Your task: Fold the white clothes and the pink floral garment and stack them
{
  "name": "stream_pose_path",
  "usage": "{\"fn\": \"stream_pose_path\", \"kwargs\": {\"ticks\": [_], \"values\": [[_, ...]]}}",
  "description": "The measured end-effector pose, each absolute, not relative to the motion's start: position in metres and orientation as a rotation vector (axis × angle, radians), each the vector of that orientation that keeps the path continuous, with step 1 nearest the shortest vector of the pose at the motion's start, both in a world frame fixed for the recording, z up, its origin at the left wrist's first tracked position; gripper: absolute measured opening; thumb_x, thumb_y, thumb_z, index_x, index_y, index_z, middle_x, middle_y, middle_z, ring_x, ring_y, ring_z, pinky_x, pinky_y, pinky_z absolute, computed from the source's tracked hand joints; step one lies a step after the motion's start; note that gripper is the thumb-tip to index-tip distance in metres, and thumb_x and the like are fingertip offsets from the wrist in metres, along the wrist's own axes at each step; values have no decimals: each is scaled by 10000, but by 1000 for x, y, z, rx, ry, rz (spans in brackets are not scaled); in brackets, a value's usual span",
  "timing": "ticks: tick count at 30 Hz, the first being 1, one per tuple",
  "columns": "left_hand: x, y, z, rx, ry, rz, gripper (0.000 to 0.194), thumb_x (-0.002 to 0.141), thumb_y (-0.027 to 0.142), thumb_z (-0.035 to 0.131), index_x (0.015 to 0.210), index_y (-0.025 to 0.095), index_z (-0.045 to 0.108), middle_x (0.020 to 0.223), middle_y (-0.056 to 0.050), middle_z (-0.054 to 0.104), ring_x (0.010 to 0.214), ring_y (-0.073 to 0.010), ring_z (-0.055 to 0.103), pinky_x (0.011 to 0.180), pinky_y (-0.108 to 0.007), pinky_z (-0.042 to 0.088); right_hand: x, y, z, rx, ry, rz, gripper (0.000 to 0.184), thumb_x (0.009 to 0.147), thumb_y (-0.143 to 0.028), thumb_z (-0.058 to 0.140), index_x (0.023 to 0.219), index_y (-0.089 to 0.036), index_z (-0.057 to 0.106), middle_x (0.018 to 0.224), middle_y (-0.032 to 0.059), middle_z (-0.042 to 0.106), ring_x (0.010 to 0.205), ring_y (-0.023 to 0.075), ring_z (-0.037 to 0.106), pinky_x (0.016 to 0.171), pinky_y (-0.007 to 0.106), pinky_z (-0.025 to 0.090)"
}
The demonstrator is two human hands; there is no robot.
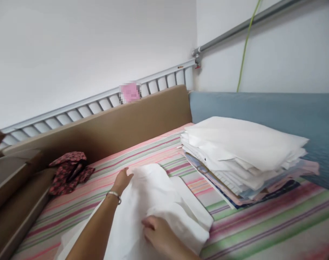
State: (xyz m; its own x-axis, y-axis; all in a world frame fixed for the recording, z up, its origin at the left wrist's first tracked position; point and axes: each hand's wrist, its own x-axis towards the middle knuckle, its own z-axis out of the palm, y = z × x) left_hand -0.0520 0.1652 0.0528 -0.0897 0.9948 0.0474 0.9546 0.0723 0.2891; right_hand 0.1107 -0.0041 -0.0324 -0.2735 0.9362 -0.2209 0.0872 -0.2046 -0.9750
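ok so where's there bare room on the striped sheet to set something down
Widest: the striped sheet at front right, before the folded stack. Narrower: between the left hand and floral cloth, and between white cloth and brown board. Crowded: under the stack and right hand.

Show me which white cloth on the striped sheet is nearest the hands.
The loose white cloth, with the left hand at its edge and the right hand on it; the other white ones lie piled in the stack.
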Motion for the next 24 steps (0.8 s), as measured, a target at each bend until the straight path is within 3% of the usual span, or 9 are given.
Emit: {"fn": "stream_pose_path", "kwargs": {"ticks": [2,4,7,10,13,16,18,21,24], "values": [[-39,196,42,1971,2179,285,608,753,321,537,1284,44,432,1233,-206,570,1102,-271,564,872,-325,436,111,-1,-28,-1295,-1339,1589,317,688,-269,585,976,-165,669,950,81,673,923,229,607,827,334,434],[-31,217,32,1928,2179,195,607,702,319,586,1225,27,485,1123,-214,629,1003,-289,610,784,-328,458,110,2,-22,-1340,-1242,1702,349,679,-264,603,1007,-152,644,941,91,664,877,226,616,779,337,447],[-26,229,27,1888,2174,108,411,636,290,642,985,74,633,935,-163,693,868,-273,643,694,-303,455,112,7,-10,-1356,-994,1933,408,695,-266,597,1077,-123,574,796,68,643,665,176,610,580,283,427],[-26,219,37,1923,2174,136,230,674,276,611,843,127,656,836,-105,699,813,-234,640,685,-285,444,121,11,0,-1224,-792,1984,448,708,-340,606,1089,-113,543,755,52,619,633,156,599,539,255,405],[-25,180,53,2048,2166,292,256,779,303,506,959,166,625,949,-80,676,898,-210,609,784,-295,433,137,15,7,-1048,-541,1905,584,705,-513,606,1130,-127,499,981,118,615,831,195,627,653,296,475],[-23,114,54,2365,2008,457,268,814,253,461,1032,201,608,1028,-78,643,995,-217,562,903,-339,399,153,18,16,-907,-309,1895,790,703,-683,521,1258,-138,381,1238,192,503,1072,251,560,765,372,499],[-22,62,42,2600,1796,517,317,818,216,465,1109,248,586,1065,-64,632,1030,-217,547,956,-383,381,159,19,21,-864,-239,1916,834,714,-740,440,1298,-154,332,1318,202,437,1148,273,512,779,414,502],[-32,-4,17,2738,1589,480,456,839,244,476,1285,325,438,1224,-42,575,1124,-208,514,1051,-456,318,161,16,23,-877,-315,1923,719,720,-701,483,1224,-191,425,1283,164,491,1139,276,517,785,432,503],[-66,-45,0,2626,1798,544,483,858,262,447,1333,290,366,1324,-68,502,1208,-216,464,1064,-471,324,156,13,14,-955,-408,1880,481,670,-491,670,1021,-202,512,1116,119,597,1020,259,584,781,425,520]]}}
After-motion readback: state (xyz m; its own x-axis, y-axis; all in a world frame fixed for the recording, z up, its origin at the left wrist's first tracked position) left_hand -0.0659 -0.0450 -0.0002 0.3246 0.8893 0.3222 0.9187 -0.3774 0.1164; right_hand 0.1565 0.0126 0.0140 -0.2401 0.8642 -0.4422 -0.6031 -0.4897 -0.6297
